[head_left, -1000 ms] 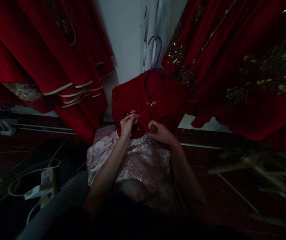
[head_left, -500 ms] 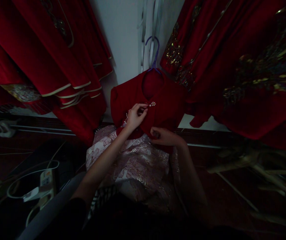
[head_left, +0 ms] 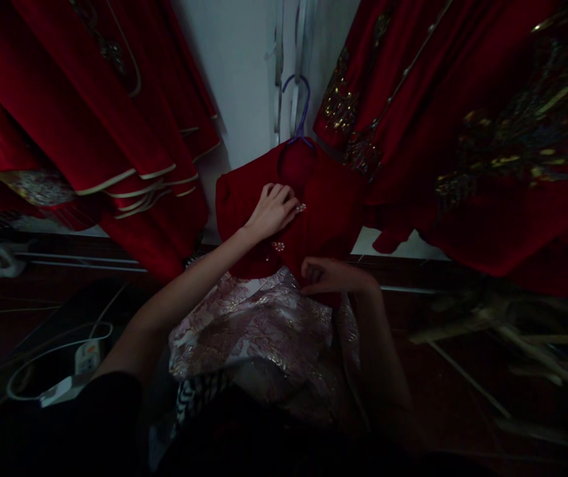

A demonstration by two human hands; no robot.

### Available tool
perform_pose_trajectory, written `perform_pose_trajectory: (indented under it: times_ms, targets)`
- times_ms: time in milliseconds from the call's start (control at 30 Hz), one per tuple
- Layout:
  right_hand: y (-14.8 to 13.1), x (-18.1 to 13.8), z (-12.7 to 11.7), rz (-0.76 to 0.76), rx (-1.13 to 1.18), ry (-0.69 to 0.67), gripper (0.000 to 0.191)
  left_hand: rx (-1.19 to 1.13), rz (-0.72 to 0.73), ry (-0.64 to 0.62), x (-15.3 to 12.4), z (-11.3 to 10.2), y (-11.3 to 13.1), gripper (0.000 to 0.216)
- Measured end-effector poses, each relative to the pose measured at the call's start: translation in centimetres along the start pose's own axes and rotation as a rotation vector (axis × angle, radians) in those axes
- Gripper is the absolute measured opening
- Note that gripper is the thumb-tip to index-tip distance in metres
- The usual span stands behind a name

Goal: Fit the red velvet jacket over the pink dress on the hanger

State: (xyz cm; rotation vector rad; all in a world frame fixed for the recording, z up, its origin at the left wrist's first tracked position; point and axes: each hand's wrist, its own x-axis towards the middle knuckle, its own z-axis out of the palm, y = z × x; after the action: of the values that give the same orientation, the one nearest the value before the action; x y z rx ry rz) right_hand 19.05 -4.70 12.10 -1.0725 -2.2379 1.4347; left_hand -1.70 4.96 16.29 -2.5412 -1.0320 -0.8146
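Note:
A short red jacket (head_left: 336, 212) with a round neck hangs from a purple hanger (head_left: 302, 119). My left hand (head_left: 275, 211) lies across its front with the fingers bent and pressed together at the front edge, beside a small pearl flower ornament (head_left: 300, 208). What the fingertips pinch is partly hidden under the hand. Another pearl flower ornament (head_left: 278, 246) shows lower on the jacket. Low on the jacket front, my right hand (head_left: 328, 275) is curled closed at the cloth near the hem. Shiny pink-and-white patterned fabric (head_left: 259, 324) spreads over my lap.
Red garments (head_left: 130, 119) with pale trim hang at the left. Red garments with gold beading (head_left: 358, 106) hang at the right. A power strip (head_left: 88, 358) with white cables lies at lower left. Wooden sticks (head_left: 463, 324) stand at the right. Behind is a pale wall (head_left: 239, 79).
My left hand has turned over and spread further across the jacket front, uncovering the lower pearl ornament. My right hand stays near the hem. The view has shifted slightly.

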Motion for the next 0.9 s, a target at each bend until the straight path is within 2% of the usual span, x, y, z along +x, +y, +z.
perform_pose_trajectory:
  times_ms: [300, 500, 667, 733, 833, 900]
  targets:
    - [-0.4, -0.4, -0.2, 0.029, 0.028, 0.009, 0.036, 0.008, 0.045, -0.036, 1.0, -0.4, -0.5, 0.021]
    - [-0.1, -0.2, -0.2, -0.021, 0.039, 0.067, 0.032, -0.236, 0.02, -0.07, 1.3, -1.0, -0.7, 0.018]
    - [-1.0, 0.1, -0.4, -0.14, 0.017, 0.267, 0.025, -0.484, -0.044, -0.04, 1.4, -1.5, -1.1, 0.01]
    - [-1.6, 0.7, -0.9, -0.228, -0.004, 0.433, 0.023, -0.504, -0.027, -0.05, 1.4, -1.5, -1.3, 0.01]
    - [-2.8, 3.1, -2.2, -0.386, -0.079, 0.757, 0.024, -0.5, -0.02, -0.037, 1.3, -1.2, -1.4, 0.012]
    - [-3.6, 5.7, -3.1, -0.426, -0.124, 0.874, 0.031, -0.449, -0.02, -0.016, 1.1, -0.9, -1.4, 0.018]
